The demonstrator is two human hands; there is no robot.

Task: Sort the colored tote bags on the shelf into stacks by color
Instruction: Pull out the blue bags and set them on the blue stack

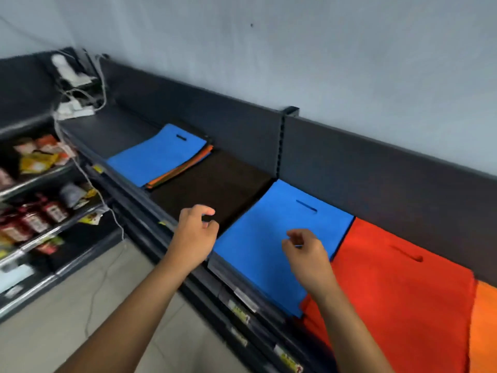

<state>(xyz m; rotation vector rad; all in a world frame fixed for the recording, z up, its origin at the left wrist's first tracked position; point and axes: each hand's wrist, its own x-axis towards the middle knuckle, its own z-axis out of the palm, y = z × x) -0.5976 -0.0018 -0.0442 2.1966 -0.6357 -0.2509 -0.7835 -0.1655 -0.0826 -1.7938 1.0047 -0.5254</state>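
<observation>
Matt cloth on dark metal

The blue tote bag (271,246), red tote bag (398,286) and black tote bag (215,184) look like smooth matt fabric; the shelf (113,133) is dull dark metal.

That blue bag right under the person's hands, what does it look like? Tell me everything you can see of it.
The blue bag is a flat, bright blue tote of what looks like soft non-woven fabric, with a dark slot handle cut near its far edge. It lies flat on the shelf, turned at an angle, between the black bags and the red bag, whose edge it overlaps. The right hand, fingers loosely curled, is above it; whether it touches is unclear. The left hand is by its left corner.
</observation>
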